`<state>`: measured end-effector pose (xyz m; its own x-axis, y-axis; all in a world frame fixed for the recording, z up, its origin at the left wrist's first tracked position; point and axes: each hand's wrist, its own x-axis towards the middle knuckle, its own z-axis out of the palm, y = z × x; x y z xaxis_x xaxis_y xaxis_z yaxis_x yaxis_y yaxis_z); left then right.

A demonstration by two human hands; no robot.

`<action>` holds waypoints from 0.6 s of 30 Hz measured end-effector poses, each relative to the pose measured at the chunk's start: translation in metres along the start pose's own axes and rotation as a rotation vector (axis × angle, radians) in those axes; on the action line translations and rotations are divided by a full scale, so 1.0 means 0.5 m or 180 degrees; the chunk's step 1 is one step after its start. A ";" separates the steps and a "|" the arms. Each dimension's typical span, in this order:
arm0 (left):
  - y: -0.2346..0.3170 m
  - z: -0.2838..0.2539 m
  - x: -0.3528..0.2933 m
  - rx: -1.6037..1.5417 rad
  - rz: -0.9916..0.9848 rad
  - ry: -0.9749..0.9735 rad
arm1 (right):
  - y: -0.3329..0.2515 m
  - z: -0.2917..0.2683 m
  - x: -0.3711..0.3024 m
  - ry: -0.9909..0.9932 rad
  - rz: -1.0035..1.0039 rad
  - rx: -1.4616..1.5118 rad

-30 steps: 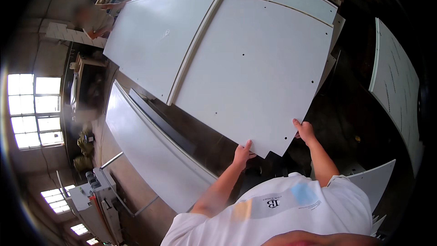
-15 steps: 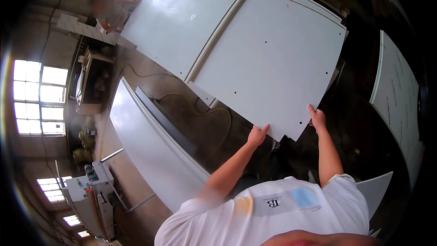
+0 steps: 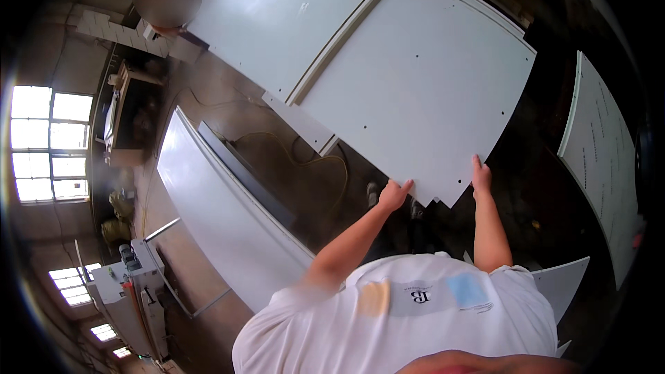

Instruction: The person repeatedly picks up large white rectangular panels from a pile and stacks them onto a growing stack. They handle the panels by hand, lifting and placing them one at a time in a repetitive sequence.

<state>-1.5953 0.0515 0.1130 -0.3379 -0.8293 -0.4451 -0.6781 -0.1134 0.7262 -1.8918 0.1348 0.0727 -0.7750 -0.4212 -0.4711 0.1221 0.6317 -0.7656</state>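
A large white panel (image 3: 426,100) with several small dark holes and a notched near edge lies in front of me. My left hand (image 3: 395,194) grips the near edge left of the notch, thumb on top and fingers hidden underneath. At the near right edge my right hand (image 3: 481,176) holds the panel the same way, close to a corner hole. Along the panel's left side runs a raised pale strip (image 3: 344,34). Beyond that strip lies another wide white panel (image 3: 277,24). A narrower white piece (image 3: 299,122) sticks out below the strip's near end.
To the left stands a long white board (image 3: 222,208) beside a dark grey one. A yellow hose (image 3: 325,159) lies on the floor. Another white panel (image 3: 599,159) leans at right. A person (image 3: 166,0), blurred, is at the far left; a machine (image 3: 128,298) stands at lower left.
The view has shifted slightly. More of the narrower piece shows beside the held panel's left edge. The person at far left has come closer to the panels. Both my hands keep their hold.
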 end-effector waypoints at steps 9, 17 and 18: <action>-0.053 -0.355 0.253 -0.1751 -0.1184 -0.0355 | -0.061 -0.013 -0.046 0.0083 0.0700 0.0421; -0.193 -0.688 0.664 -0.2265 -0.1012 0.1131 | -0.070 -0.010 -0.062 0.1860 -0.0328 -0.1337; -0.194 -0.680 0.673 -0.2584 -0.0852 0.0881 | -0.082 -0.016 -0.074 0.1939 -0.0429 -0.1200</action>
<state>-1.4216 -0.4024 0.0710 0.0059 -0.8098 -0.5866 -0.0059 -0.5867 0.8098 -1.8733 0.1299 0.1249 -0.9892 -0.1436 0.0281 -0.1356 0.8273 -0.5452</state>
